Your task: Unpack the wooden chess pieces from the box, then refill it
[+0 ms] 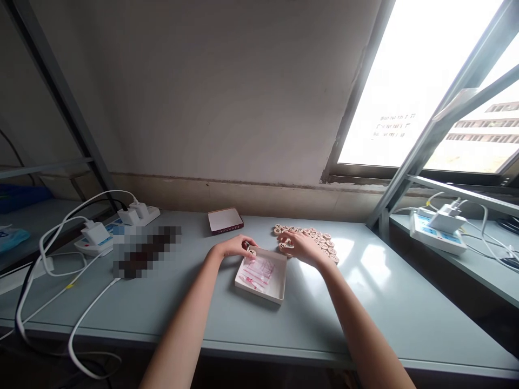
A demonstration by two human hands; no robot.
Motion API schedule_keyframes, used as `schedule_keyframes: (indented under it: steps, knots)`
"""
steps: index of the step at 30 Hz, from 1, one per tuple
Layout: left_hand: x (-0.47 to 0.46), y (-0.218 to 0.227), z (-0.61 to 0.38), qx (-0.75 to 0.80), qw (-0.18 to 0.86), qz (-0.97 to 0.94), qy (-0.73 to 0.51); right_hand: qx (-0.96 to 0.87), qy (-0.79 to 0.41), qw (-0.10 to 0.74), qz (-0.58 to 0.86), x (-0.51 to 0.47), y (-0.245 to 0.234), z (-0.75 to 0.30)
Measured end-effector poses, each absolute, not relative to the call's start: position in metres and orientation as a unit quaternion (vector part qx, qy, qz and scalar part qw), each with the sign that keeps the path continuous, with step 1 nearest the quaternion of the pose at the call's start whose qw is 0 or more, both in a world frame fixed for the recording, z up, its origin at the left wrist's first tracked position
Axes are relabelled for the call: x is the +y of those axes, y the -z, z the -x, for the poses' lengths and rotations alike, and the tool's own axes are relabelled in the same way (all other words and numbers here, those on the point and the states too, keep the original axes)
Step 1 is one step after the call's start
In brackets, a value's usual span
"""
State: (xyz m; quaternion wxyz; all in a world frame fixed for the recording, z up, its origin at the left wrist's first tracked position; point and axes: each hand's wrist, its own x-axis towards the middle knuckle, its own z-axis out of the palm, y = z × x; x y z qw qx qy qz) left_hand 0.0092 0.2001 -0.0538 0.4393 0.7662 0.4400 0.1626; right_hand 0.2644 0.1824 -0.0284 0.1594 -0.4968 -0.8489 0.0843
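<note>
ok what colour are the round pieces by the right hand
The round pieces are pale wood with dark characters on top, clearest in the head view.

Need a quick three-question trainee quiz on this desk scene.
1. Which hand holds the round wooden disc above the white tray?
2. True or false: a clear plastic bag lies inside the white tray.
3. What is plugged into the power strip at the back left of the desk?

Key: 1. left hand; 2. true; 3. white chargers.
</note>
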Motion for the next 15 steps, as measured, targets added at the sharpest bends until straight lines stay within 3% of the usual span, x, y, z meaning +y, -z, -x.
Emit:
schedule_keyframes:
  steps: [3, 9, 15]
  knots:
    - [0.200, 0.054, -0.010, 0.442, 0.431, -0.767, -0.176, -0.863, -0.135, 0.116, 0.473, 0.189, 0.034, -0.279]
    - [0.199, 0.053, -0.011, 0.439, 0.433, -0.767, -0.175, -0.849, 0.005, 0.111, 0.516, 0.184, 0.038, -0.261]
    - [0.198, 0.051, -0.011, 0.435, 0.432, -0.772, -0.169, -0.819, 0.047, 0.119, 0.559, 0.183, 0.046, -0.254]
